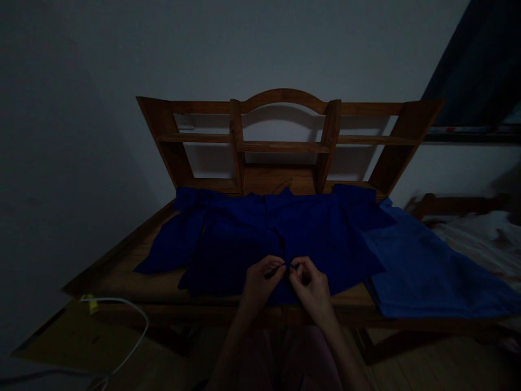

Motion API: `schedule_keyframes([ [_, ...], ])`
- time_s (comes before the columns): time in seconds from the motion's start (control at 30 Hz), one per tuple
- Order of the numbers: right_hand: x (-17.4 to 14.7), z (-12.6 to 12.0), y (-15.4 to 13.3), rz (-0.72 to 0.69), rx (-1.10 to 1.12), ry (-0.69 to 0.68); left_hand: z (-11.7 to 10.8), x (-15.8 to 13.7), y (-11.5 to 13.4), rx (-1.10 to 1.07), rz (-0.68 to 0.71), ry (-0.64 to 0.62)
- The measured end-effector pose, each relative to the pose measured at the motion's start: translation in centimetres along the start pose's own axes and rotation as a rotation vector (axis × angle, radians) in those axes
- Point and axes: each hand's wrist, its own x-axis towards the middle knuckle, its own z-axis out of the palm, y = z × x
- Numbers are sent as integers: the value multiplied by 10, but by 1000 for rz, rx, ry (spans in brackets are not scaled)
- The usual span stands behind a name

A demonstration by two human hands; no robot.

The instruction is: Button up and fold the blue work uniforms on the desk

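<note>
Dark blue garment (315, 233) under a two-handed grip. The left hand (259, 279) and right hand (315, 288) stand just beside each other at the garment's near middle, each narrowed to a thumb-and-finger pinch that appears to hold its cloth; the exact contact is too dim to resolve. The garment spreads flat beyond the grip and to both sides, a dark line, probably a front opening, running away from the fingers. From its folds and drape the cloth should be light, limp and not fragile, with little slip, though prone to creasing; the edges beside that line probably offer the surest hold, while a pinch at mid-panel would likely only gather wrinkles. The wooden tabletop (136, 283) shows bare left of the grip and in a strip along its near edge. To the right of the grip lies a lighter blue cloth (439, 277), meeting the garment's edge. Farther beyond stands a wooden shelf unit (283, 146) against a pale wall (260, 49); a white cable (140, 315) loops at lower left, and a dark curtain (472, 60) hangs at far upper right. Light is low throughout.
</note>
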Motion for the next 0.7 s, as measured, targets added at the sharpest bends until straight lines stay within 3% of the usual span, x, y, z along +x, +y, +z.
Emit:
schedule_keyframes([
  [0.3, -1, -7, -8, 21, 144, -49, -1, -1, -1, -59, -46, -16],
  [0.7, 3, 0, 4, 22, 83, -29, 0, 0, -5, -119, -63, 20],
])
